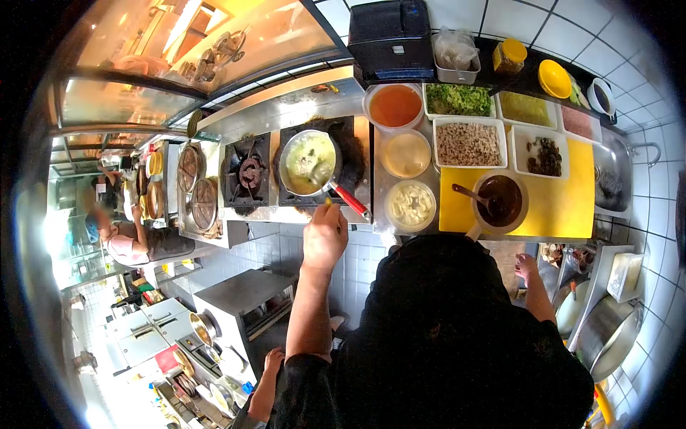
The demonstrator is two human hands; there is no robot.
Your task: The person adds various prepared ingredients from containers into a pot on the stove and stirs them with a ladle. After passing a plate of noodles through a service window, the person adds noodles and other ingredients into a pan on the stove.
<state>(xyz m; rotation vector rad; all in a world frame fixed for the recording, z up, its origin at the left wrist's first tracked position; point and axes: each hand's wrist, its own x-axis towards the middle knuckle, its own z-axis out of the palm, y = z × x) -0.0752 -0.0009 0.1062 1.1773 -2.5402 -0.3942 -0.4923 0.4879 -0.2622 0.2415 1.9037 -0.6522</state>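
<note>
My left hand (325,234) is closed around the handle of a ladle, in front of the stove. The ladle's metal bowl (321,174) dips into a saucepan (287,177) that holds a yellowish-green liquid with pale bits. The pan sits on the right burner, its red handle (350,200) pointing toward me and to the right, beside my left hand. My right hand (527,266) hangs by the counter's front edge with loose fingers and nothing visible in them. Above it on the counter is a pot of dark sauce (509,191) with a brown spoon (469,193) in it.
A yellow board (572,200) bears containers of chopped mushrooms (468,143) and dark pieces (544,157). Nearby stand greens (457,100), an orange-red liquid (395,107) and pale slices (411,204). A sink (611,175) is at right. Another person's arm (268,379) shows lower left; a co-worker (132,239) stands farther left.
</note>
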